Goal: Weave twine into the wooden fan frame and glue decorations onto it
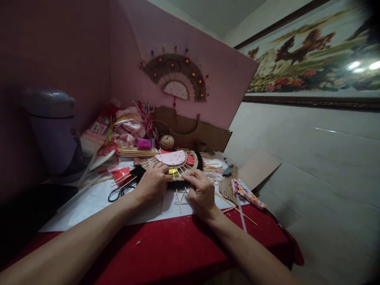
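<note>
- Red cloth (178, 253) covers the table, with a white sheet (74, 215) laid over it; a pink panel (127, 43) stands behind, and pale tiles (308, 158) line the wall on the right.
- On the sheet, between the two hands, lies the fan (175, 159).
- The left hand (152, 180) grasps the fan's near left side, fingers curled over it.
- The right hand (202, 192) pinches at the near right side; whether a stick or the rim is between its fingertips, I cannot tell.
- To do this well, I would keep the left hand firm but light so the pad stays flat, and work the right fingertips close to the rim, where a thin stick is less likely to snap.
- Even gaps between the spokes would matter, judging by the fan's curve; loose sticks (178, 202) near the hands could snag.
- Its pad (169, 157) is a spotted, soft-looking half-round, ringed by rough tan material, with black trim (200, 161) outside and a glossy yellow patch (173, 171) below.
- Behind sit smooth, straight sticks (136, 152), a round, fibrous ball of twine (166, 142) and torn-edged cardboard (190, 128).
</note>
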Demonstrator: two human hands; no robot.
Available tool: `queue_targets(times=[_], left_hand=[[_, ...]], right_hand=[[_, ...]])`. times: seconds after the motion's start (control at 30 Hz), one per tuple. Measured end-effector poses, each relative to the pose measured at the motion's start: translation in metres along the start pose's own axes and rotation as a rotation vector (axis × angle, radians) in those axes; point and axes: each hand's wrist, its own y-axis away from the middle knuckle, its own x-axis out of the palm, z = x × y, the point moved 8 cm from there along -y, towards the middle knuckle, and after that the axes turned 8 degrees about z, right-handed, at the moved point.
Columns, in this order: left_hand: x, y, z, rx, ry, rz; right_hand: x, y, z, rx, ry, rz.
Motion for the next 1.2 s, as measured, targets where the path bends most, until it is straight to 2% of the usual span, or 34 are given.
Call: queue_targets(times=[0.23, 0.3, 0.53, 0.67, 0.8, 0.9, 1.03, 1.2], left_hand=[[-0.010, 0.000, -0.006, 0.029, 0.018, -0.076], [-0.011, -0.001, -0.011, 0.069, 0.020, -0.066], [-0.001, -0.001, -0.027, 0.214, -0.004, 0.093], [0.000, 0.000, -0.029, 0.212, -0.006, 0.105], [0.000, 0.000, -0.030, 0.221, 0.005, 0.092], [-0.005, 0.000, -0.026, 0.200, 0.050, 0.027], [-0.020, 0.000, -0.012, 0.079, 0.086, -0.163], [-0.031, 0.003, 0.001, -0.048, 0.079, -0.282]], right_hand=[[-0.020, -0.001, -0.019, 0.190, -0.149, -0.226], [-0.023, 0.000, -0.024, 0.258, -0.184, -0.264], [-0.031, 0.001, -0.038, 0.347, -0.206, -0.320], [-0.037, 0.003, -0.044, 0.365, -0.213, -0.374], [-0.036, 0.002, -0.047, 0.394, -0.225, -0.370], [-0.035, 0.002, -0.049, 0.411, -0.264, -0.381], [-0.033, 0.003, -0.051, 0.428, -0.254, -0.379], [-0.018, -0.001, -0.050, 0.469, -0.188, -0.202]])
